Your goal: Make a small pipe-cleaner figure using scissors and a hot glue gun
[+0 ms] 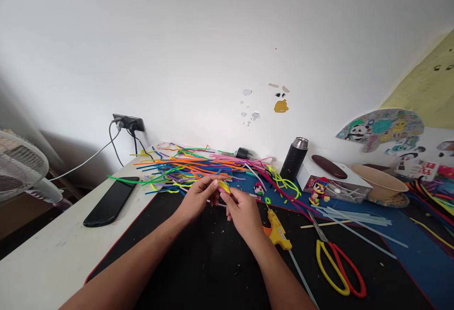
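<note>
Between the fingertips of both hands is a small yellow and pink fuzzy piece [223, 187], apparently bent pipe cleaner; its lower part is hidden by the fingers. My left hand [197, 198] pinches it from the left, thumb on top. From the right, my right hand [245, 211] grips it between thumb and fingers. Behind the hands lies a heap of colourful pipe cleaners [184, 164]. A yellow glue gun [279, 232] with a glue stick in its back rests right of my right hand. Farther right are scissors [332, 257] with yellow and red handles.
A black phone [111, 201] lies at left, near a fan [24, 163]. A black flask [294, 159] stands at the back, beside a white box [333, 182]. In front are a pipe-cleaner figure [318, 192] and glue sticks [365, 218]. A bowl [379, 182] is farther right.
</note>
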Action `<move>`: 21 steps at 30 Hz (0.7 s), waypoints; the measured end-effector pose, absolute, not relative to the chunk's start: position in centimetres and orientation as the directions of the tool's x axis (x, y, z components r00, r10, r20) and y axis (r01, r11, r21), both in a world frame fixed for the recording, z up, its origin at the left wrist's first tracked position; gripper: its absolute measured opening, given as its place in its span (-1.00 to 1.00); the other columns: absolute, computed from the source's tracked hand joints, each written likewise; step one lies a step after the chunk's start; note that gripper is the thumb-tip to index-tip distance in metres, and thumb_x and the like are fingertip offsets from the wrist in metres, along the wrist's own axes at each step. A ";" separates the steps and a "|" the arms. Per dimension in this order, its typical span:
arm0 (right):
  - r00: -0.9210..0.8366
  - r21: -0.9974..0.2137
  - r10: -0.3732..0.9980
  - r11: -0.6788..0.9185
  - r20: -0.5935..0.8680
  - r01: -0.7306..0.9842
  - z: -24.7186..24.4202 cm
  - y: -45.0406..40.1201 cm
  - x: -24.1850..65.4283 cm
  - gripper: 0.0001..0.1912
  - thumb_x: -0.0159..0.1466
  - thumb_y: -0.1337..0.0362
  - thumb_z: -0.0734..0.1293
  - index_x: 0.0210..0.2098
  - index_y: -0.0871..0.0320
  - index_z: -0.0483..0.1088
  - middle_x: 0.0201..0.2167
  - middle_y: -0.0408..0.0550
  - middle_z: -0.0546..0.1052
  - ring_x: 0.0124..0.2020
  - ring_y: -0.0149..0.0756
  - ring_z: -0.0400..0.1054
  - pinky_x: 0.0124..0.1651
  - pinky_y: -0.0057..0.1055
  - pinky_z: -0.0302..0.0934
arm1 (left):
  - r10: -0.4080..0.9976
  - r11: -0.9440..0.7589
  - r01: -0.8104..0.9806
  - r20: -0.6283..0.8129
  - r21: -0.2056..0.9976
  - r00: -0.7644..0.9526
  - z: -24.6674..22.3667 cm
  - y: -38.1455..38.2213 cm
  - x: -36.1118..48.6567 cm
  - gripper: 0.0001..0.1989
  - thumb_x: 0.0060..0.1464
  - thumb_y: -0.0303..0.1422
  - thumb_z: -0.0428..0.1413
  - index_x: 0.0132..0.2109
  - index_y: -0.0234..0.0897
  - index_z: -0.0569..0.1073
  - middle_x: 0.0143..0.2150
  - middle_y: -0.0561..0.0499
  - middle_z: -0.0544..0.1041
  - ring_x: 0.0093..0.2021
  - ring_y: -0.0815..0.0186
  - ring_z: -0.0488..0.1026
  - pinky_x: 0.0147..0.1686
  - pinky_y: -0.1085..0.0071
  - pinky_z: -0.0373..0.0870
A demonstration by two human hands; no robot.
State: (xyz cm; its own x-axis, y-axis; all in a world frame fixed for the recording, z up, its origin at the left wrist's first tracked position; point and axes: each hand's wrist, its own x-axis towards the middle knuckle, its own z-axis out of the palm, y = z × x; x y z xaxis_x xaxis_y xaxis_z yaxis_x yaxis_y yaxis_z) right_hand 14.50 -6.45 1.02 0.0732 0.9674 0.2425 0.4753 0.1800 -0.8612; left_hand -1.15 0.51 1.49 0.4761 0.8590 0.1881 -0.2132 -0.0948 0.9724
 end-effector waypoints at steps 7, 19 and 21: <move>0.068 -0.855 0.972 0.165 0.226 0.491 1.1 -6.5 14.6 -0.57 0.46 -0.09 0.22 -0.32 0.05 0.51 -0.65 -0.19 0.43 -0.63 -0.28 0.39 -0.47 -0.40 0.17 | 0.842 -0.127 -0.205 0.214 0.971 0.496 1.8 0.5 -1.2 -0.53 0.13 0.07 0.26 -0.15 -0.29 0.54 -0.45 0.08 0.47 -0.55 0.39 0.42 -0.54 0.47 0.37; 0.073 -0.805 0.957 0.194 0.282 0.561 1.2 -6.5 14.5 -0.52 0.48 -0.09 0.20 -0.41 0.03 0.49 -0.75 -0.21 0.36 -0.69 -0.27 0.32 -0.48 -0.38 0.10 | 0.843 -0.023 -0.248 0.152 0.969 0.515 1.0 0.8 -0.9 -0.55 0.10 0.05 0.29 -0.28 -0.28 0.44 -0.55 0.09 0.46 -0.57 0.38 0.44 -0.58 0.50 0.34; 0.081 -0.819 0.962 0.177 0.262 0.546 1.1 -6.5 14.4 -0.53 0.47 -0.09 0.20 -0.38 0.04 0.48 -0.71 -0.21 0.39 -0.68 -0.28 0.33 -0.48 -0.38 0.11 | 0.847 -0.032 -0.235 0.151 0.971 0.510 1.0 0.8 -0.9 -0.55 0.10 0.05 0.29 -0.29 -0.28 0.44 -0.54 0.08 0.47 -0.58 0.38 0.43 -0.59 0.50 0.34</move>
State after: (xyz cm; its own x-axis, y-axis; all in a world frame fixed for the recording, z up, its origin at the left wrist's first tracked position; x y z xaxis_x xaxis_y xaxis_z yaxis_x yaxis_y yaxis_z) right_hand 14.42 -6.49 1.07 0.0805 0.9617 0.2620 0.5456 0.1775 -0.8190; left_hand -0.90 0.84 0.95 0.5103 0.8465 0.1515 -0.2352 -0.0320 0.9714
